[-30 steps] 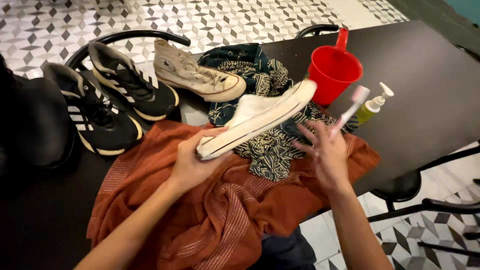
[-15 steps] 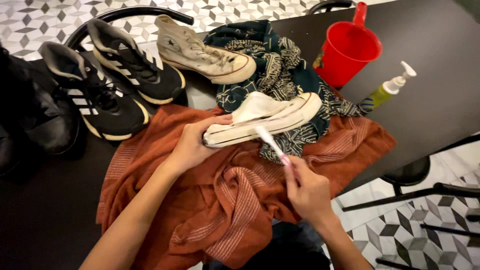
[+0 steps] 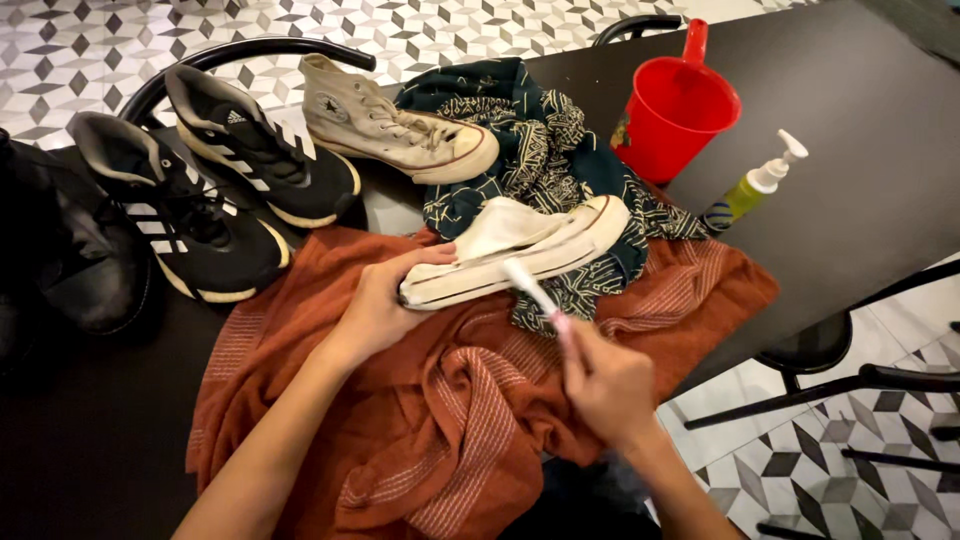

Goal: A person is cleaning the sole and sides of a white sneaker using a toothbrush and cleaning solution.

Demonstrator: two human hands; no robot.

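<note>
My left hand [image 3: 378,305] grips the heel end of a white canvas sneaker [image 3: 520,248], holding it on its side over a rust-orange cloth [image 3: 440,420]. In my right hand [image 3: 600,380] is a pink-and-white toothbrush [image 3: 535,292], its head touching the sneaker's rubber sole edge. The sneaker's toe rests on a dark green patterned cloth [image 3: 520,140]. A second white high-top sneaker [image 3: 395,120] lies behind it on the black table [image 3: 860,200].
Two black sneakers with white stripes [image 3: 215,190] lie at the left, a black bag [image 3: 60,250] beyond them. A red plastic dipper [image 3: 675,105] and a green pump bottle [image 3: 755,185] stand at the right. Black chairs sit at the table's edges over patterned floor tiles.
My right hand picked up the toothbrush from beside the pump bottle and brought it to the sneaker's sole. My left hand lowered the sneaker toward the cloth.
</note>
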